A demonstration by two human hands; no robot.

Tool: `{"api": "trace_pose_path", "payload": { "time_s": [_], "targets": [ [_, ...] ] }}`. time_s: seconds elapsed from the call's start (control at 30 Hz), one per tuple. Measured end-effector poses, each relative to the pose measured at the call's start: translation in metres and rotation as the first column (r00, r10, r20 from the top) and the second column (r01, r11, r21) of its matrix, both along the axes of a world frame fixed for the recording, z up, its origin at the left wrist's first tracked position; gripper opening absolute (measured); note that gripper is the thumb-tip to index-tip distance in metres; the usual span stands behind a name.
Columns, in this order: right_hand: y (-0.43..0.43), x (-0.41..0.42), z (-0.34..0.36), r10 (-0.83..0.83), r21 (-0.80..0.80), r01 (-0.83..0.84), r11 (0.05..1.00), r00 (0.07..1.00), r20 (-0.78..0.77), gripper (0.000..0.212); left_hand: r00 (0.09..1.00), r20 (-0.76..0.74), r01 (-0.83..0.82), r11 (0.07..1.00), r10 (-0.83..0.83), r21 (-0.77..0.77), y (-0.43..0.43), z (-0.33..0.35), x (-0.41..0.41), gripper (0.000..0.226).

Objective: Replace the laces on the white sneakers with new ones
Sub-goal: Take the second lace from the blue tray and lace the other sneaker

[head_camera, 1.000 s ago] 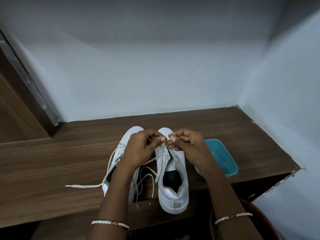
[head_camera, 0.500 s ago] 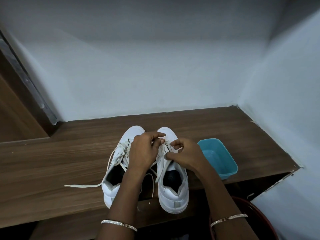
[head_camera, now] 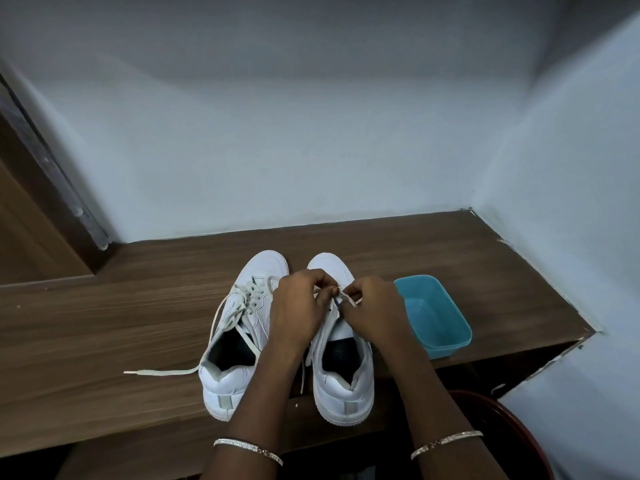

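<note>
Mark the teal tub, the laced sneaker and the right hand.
teal tub (head_camera: 446, 345): head view, near outer wall.
laced sneaker (head_camera: 225, 384): head view, heel.
right hand (head_camera: 374, 311): head view, back of the hand.

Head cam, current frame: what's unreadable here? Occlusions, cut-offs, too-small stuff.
1. Head view: eyelet rows of the right sneaker are covered by the left hand and right hand, so lacing progress cannot be told.
2. Head view: the lace that both hands pinch is too small to tell old from new.
3. Head view: the dark red container is cut off by the bottom edge and the right forearm, so its contents are unseen.
</note>
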State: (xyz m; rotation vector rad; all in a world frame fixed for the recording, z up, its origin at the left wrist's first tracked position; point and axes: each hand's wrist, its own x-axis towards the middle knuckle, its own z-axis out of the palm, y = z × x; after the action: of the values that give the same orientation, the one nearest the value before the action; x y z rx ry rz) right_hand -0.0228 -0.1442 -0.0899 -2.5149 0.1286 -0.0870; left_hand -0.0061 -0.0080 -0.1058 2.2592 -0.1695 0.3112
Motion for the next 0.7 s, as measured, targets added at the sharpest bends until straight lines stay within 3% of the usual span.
{"api": "trace_pose_path", "payload": {
  "time_s": [0.07, 0.3, 0.47, 0.7],
  "targets": [
    [0.003, 0.001, -0.004, -0.022, -0.030, 0.023, 0.999, 1.000, 0.020, 0.024, 1.000, 0.003, -0.023, 0.999, 0.023, 0.048, -0.002, -0.003, 0.002, 0.004],
    [-0.004, 0.003, -0.008, -0.089, 0.117, 0.086, 0.989, 0.996, 0.021, 0.016, 0.993, -0.050, -0.099, 0.991, 0.104, 0.094, -0.014, -0.009, 0.005, 0.009],
    [-0.009, 0.002, -0.009, -0.071, 0.194, 0.062, 0.979, 0.997, 0.037, 0.013, 0.987, -0.091, -0.128, 0.992, 0.129, 0.016, -0.015, -0.012, 0.006, 0.004],
    [-0.014, 0.005, -0.011, -0.034, 0.328, 0.051, 0.943, 0.998, -0.058, 0.016, 0.984, -0.103, -0.146, 0.989, 0.144, -0.012, -0.016, -0.014, 0.003, 0.003]
  ]
}}
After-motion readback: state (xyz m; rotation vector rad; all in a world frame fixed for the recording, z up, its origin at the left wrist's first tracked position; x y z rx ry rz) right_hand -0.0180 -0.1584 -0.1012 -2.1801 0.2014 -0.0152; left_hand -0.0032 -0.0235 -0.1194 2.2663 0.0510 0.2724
